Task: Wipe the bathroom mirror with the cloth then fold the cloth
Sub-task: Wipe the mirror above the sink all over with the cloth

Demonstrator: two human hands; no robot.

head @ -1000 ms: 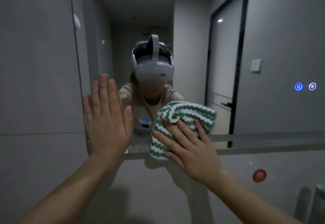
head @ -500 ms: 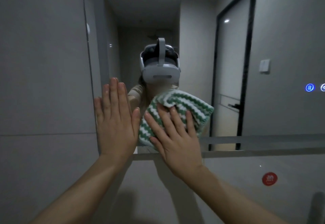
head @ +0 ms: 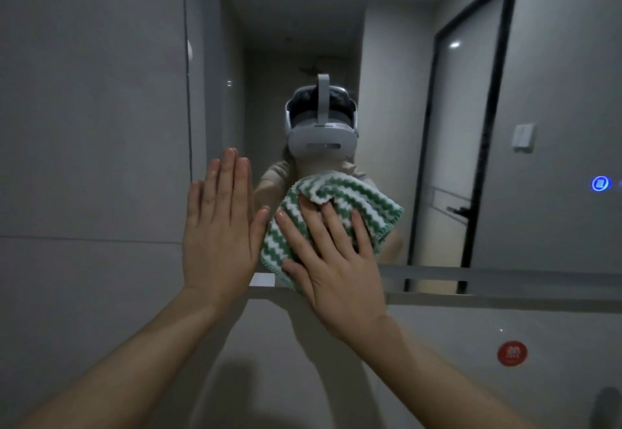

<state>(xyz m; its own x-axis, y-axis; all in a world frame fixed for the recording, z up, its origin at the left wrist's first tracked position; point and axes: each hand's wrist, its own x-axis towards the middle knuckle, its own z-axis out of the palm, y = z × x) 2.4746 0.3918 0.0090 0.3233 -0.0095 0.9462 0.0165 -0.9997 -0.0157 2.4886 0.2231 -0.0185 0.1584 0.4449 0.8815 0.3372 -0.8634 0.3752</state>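
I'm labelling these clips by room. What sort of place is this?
Probably a home bathroom: a large wall mirror with lit blue touch icons, grey wall tiles, and a black-framed glass door reflected.

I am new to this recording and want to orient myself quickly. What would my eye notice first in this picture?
First, the green and white striped cloth at the centre, pressed against the mirror by the right hand with spread fingers. Just beside it, the left hand lies flat near the mirror's left edge. On the far right, a blue lit icon glows on the glass.
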